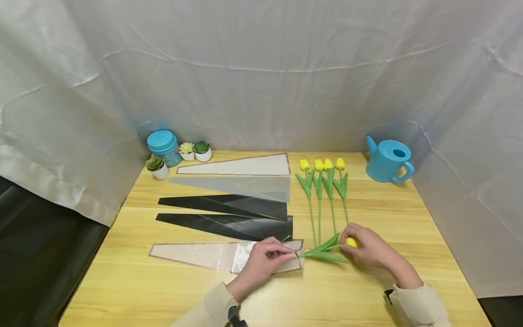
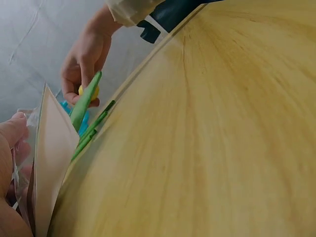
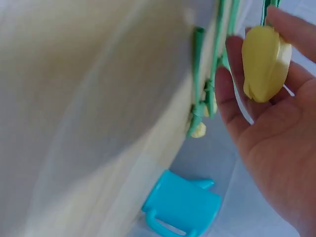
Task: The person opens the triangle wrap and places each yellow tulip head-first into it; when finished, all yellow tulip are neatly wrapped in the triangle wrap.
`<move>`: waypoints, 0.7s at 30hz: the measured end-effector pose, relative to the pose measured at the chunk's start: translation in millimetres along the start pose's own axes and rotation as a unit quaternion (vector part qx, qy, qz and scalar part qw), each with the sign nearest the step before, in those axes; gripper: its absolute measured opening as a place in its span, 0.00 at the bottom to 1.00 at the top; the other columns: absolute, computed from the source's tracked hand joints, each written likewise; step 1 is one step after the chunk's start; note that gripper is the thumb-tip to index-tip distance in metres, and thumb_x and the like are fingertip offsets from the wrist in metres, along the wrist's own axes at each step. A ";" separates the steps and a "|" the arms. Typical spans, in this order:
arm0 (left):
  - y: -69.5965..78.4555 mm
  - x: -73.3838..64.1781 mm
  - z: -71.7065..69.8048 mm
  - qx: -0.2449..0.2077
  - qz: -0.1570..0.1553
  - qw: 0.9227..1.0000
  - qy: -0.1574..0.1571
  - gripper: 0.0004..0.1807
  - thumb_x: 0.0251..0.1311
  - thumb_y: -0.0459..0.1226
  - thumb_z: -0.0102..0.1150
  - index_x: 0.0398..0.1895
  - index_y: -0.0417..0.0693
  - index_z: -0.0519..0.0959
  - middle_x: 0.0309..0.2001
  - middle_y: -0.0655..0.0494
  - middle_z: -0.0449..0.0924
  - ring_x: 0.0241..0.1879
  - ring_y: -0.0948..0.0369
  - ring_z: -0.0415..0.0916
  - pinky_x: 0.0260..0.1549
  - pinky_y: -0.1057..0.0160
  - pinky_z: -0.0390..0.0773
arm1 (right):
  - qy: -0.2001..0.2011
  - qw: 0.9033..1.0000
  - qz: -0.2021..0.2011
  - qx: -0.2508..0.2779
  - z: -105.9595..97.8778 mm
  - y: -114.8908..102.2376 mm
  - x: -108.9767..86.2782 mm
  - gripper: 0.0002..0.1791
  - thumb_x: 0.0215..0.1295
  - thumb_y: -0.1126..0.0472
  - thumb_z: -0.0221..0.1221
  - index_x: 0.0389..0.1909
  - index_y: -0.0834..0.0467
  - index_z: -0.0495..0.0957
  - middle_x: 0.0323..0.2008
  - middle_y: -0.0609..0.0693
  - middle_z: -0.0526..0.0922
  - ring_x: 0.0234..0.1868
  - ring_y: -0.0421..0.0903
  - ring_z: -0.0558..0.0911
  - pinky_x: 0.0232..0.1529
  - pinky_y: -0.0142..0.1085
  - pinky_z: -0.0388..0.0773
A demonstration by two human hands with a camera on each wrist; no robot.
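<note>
A yellow artificial tulip (image 1: 327,257) lies sideways near the front of the table, its stem end at the mouth of a clear, brown-edged flower sleeve (image 1: 192,253). My right hand (image 1: 369,247) pinches the tulip's stem just below the bloom (image 3: 266,64), which sits against the palm in the right wrist view. At the sleeve's wide end, my left hand (image 1: 263,260) grips the film between thumb and fingers. The left wrist view shows the sleeve's pale panel (image 2: 53,148) raised, with a green leaf (image 2: 85,103) beside it. How far the stem reaches inside is hidden.
Several more yellow tulips (image 1: 319,200) lie side by side beyond my right hand. Black sleeves (image 1: 229,223), a grey sleeve (image 1: 229,183) and a white sleeve (image 1: 245,165) lie behind. Farther back stand a blue watering can (image 1: 384,161), a blue canister (image 1: 163,145) and small potted succulents (image 1: 203,152).
</note>
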State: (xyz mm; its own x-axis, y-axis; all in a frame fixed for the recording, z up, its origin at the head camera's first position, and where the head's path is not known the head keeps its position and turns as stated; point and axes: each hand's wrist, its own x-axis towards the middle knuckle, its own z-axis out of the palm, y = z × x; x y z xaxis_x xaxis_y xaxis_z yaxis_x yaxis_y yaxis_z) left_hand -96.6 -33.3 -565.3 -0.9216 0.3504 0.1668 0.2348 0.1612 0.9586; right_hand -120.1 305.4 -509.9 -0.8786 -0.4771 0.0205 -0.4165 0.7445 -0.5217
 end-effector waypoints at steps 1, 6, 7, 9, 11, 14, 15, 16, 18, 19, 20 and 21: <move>0.9 -0.3 -0.2 0.002 0.002 1.000 0.000 0.08 0.60 0.45 0.75 0.41 0.57 0.92 0.35 0.61 0.84 0.33 0.69 0.74 0.34 0.70 0.76 | -0.003 1.000 -0.001 0.004 -2.3 -2.3 -1.0 0.07 0.67 0.62 0.69 0.34 0.48 0.80 0.37 0.36 0.78 0.41 0.36 0.79 0.44 0.38 0.80; 6.2 -2.2 -0.5 0.007 0.018 1.000 0.005 0.08 0.60 0.44 0.75 0.40 0.55 0.92 0.35 0.60 0.84 0.32 0.65 0.74 0.33 0.69 0.76 | -0.012 1.000 -0.009 0.021 -10.1 -19.1 -6.0 0.07 0.69 0.61 0.67 0.34 0.46 0.80 0.36 0.35 0.79 0.42 0.34 0.80 0.45 0.37 0.81; 7.0 -2.6 -0.5 0.011 0.025 1.000 0.006 0.08 0.60 0.44 0.75 0.40 0.54 0.92 0.35 0.59 0.85 0.32 0.64 0.75 0.33 0.68 0.77 | -0.012 1.000 -0.010 0.023 -11.1 -23.2 -6.7 0.07 0.70 0.61 0.66 0.34 0.46 0.79 0.35 0.35 0.79 0.41 0.34 0.80 0.45 0.36 0.81; 8.3 -3.3 -0.6 0.016 0.038 0.999 0.008 0.08 0.60 0.43 0.75 0.40 0.53 0.92 0.35 0.59 0.85 0.33 0.62 0.75 0.33 0.68 0.78 | -0.008 1.000 -0.013 0.022 -12.6 -31.7 -7.4 0.09 0.70 0.62 0.66 0.33 0.45 0.79 0.35 0.35 0.78 0.39 0.32 0.78 0.42 0.35 0.80; 9.7 -3.8 -1.2 0.021 0.047 0.999 0.008 0.08 0.60 0.42 0.75 0.40 0.53 0.92 0.35 0.59 0.85 0.33 0.63 0.76 0.34 0.67 0.79 | -0.003 1.000 -0.015 0.018 -13.9 -39.4 -7.0 0.10 0.70 0.62 0.66 0.33 0.44 0.78 0.35 0.35 0.78 0.36 0.31 0.76 0.39 0.33 0.78; 12.4 -4.8 -2.6 0.019 0.055 0.998 0.009 0.08 0.59 0.42 0.75 0.40 0.52 0.92 0.35 0.59 0.85 0.34 0.64 0.76 0.34 0.66 0.80 | 0.006 1.000 -0.017 0.013 -16.0 -50.9 -5.7 0.11 0.69 0.63 0.66 0.32 0.44 0.78 0.34 0.35 0.77 0.33 0.31 0.73 0.36 0.32 0.75; 13.3 -5.1 -2.9 0.018 0.059 0.998 0.010 0.08 0.59 0.41 0.75 0.40 0.52 0.91 0.35 0.59 0.85 0.35 0.63 0.77 0.35 0.66 0.81 | 0.008 1.000 -0.017 0.012 -16.4 -54.4 -5.0 0.11 0.69 0.63 0.67 0.32 0.43 0.78 0.34 0.34 0.77 0.33 0.31 0.73 0.36 0.32 0.74; 14.1 -5.4 -3.2 0.019 0.064 0.998 0.011 0.08 0.59 0.41 0.75 0.40 0.51 0.91 0.35 0.59 0.85 0.35 0.63 0.77 0.35 0.66 0.81 | 0.010 1.000 -0.017 0.012 -16.7 -57.7 -4.1 0.11 0.69 0.63 0.67 0.32 0.43 0.77 0.34 0.34 0.77 0.32 0.31 0.72 0.35 0.32 0.74; 15.7 -6.0 -3.6 0.021 0.079 0.997 0.014 0.07 0.59 0.40 0.75 0.40 0.50 0.91 0.35 0.57 0.85 0.35 0.62 0.78 0.34 0.65 0.82 | 0.012 1.000 -0.019 0.007 -16.3 -63.2 -2.1 0.12 0.68 0.63 0.67 0.32 0.42 0.77 0.33 0.34 0.76 0.32 0.31 0.72 0.35 0.32 0.73; 16.4 -6.1 -3.8 0.022 0.084 0.996 0.013 0.07 0.59 0.39 0.75 0.40 0.50 0.91 0.35 0.57 0.85 0.35 0.61 0.78 0.34 0.65 0.82 | 0.013 1.000 -0.020 0.006 -15.9 -65.7 -0.9 0.12 0.68 0.63 0.67 0.32 0.42 0.77 0.33 0.34 0.76 0.31 0.31 0.72 0.35 0.32 0.73; 17.1 -6.2 -4.0 0.024 0.090 0.996 0.012 0.07 0.59 0.39 0.75 0.40 0.49 0.91 0.35 0.57 0.86 0.35 0.61 0.78 0.35 0.65 0.82 | 0.013 1.000 -0.019 0.007 -15.4 -67.9 0.4 0.12 0.68 0.63 0.67 0.32 0.42 0.77 0.33 0.34 0.76 0.30 0.31 0.71 0.34 0.31 0.73; 18.0 -6.6 -4.3 0.026 0.095 0.995 0.011 0.07 0.59 0.39 0.75 0.40 0.50 0.91 0.36 0.58 0.86 0.35 0.61 0.78 0.35 0.65 0.82 | 0.013 1.000 -0.019 0.004 -14.6 -70.0 1.7 0.12 0.68 0.63 0.67 0.32 0.42 0.77 0.33 0.34 0.76 0.31 0.31 0.72 0.35 0.32 0.74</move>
State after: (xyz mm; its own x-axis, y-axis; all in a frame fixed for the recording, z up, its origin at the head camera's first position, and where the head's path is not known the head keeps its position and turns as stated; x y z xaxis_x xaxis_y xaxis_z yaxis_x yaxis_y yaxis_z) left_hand -87.7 -36.7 -548.2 -0.8653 0.3588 0.3501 0.4212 0.1418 0.8958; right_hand -95.8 259.3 -461.0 -0.8679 -0.4927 0.0634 -0.4484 0.7221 -0.5268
